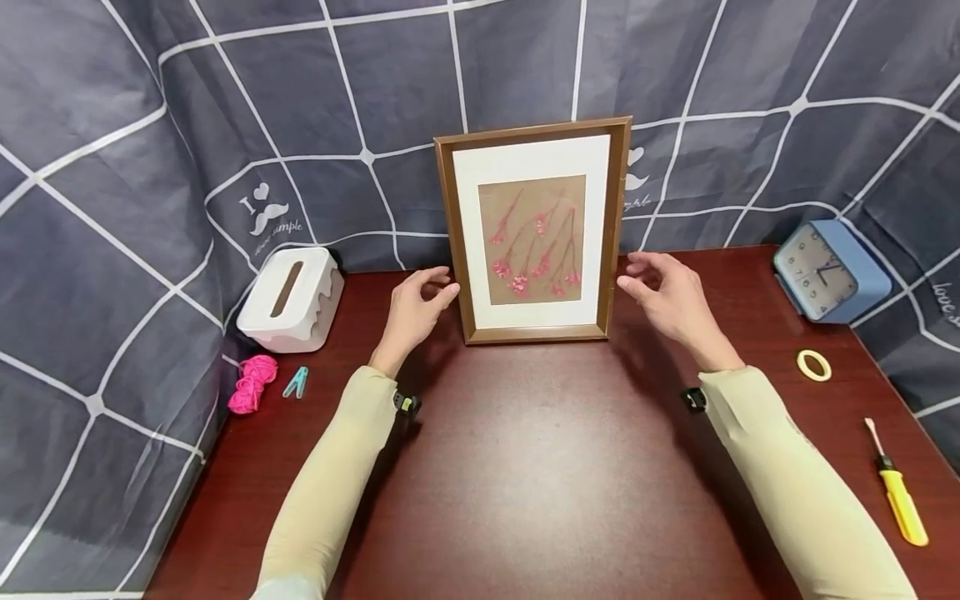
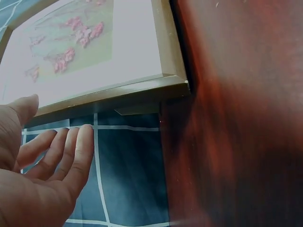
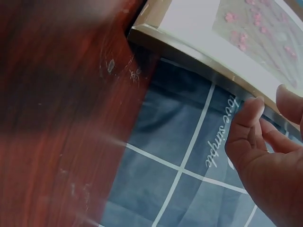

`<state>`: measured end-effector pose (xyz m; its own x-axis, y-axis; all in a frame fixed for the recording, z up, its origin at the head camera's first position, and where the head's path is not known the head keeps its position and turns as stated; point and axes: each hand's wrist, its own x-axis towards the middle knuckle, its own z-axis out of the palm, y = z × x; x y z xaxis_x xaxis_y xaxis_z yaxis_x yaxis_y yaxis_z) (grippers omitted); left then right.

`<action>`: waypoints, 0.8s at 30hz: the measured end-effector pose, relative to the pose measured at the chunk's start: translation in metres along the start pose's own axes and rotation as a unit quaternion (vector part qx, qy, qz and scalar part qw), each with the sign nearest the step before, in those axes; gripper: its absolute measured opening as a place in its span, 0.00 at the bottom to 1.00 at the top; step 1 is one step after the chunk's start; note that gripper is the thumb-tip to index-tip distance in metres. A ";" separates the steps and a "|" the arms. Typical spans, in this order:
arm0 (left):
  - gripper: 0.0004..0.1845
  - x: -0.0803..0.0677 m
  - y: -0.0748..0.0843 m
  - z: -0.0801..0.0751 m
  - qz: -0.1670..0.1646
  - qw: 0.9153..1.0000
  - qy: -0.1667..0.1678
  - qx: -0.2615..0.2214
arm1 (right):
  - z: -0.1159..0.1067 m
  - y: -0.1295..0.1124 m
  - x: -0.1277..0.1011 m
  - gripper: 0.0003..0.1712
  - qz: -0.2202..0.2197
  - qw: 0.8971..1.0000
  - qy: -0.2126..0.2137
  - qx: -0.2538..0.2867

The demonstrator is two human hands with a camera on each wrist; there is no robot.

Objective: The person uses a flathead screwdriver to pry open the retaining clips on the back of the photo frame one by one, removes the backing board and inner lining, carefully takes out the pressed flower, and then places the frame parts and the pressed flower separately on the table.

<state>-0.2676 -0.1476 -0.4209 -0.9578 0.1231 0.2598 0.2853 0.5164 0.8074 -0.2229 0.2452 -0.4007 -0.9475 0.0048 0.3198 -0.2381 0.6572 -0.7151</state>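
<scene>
A brown picture frame (image 1: 536,335) with a white mat and pink flowers stands upright at the back of the table, near the curtain. My left hand (image 1: 417,307) is by its left side, thumb and fingers loosely bent and apart. In the left wrist view the left hand (image 2: 52,170) has its thumb near the frame's edge (image 2: 104,94), and whether it touches cannot be told. On the other side is my right hand (image 1: 670,302), with a gap to the frame in the head view. The right wrist view shows the right hand (image 3: 265,156) with bent fingers near the edge, holding nothing.
On the left are a white tissue box (image 1: 292,298), pink yarn (image 1: 252,384) and a teal clip (image 1: 296,382). A blue clock (image 1: 831,271), a cream ring (image 1: 813,365) and a yellow-handled screwdriver (image 1: 902,500) lie to the right. Grid-patterned curtain (image 1: 397,75) surrounds the table.
</scene>
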 end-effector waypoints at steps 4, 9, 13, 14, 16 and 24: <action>0.26 0.008 0.001 0.003 -0.007 1.000 -0.008 0.012 | 0.005 0.001 0.014 0.26 -0.003 1.000 -0.024 -0.002; 0.27 0.014 0.002 0.007 -0.008 1.000 -0.012 0.021 | 0.008 0.000 0.020 0.27 -0.005 0.999 -0.036 -0.008; 0.25 0.018 0.003 0.009 -0.006 1.000 -0.013 -0.005 | 0.009 -0.001 0.023 0.28 -0.001 0.999 -0.050 -0.018; 0.25 0.018 0.003 0.010 -0.006 1.000 -0.014 -0.011 | 0.009 -0.001 0.024 0.28 0.001 0.998 -0.055 -0.018; 0.25 0.018 0.004 0.011 -0.007 1.000 -0.014 -0.020 | 0.009 -0.001 0.025 0.29 0.006 0.998 -0.064 -0.018; 0.22 0.017 0.008 0.012 -0.005 1.000 0.010 -0.007 | 0.013 0.001 0.025 0.23 -0.005 0.999 -0.050 0.014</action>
<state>-0.2820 -0.1310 -0.4166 -0.9600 0.1012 0.2610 0.2756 0.5063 0.8172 -0.2500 0.2366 -0.4015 -0.9611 -0.0777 0.2650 -0.2527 0.6348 -0.7302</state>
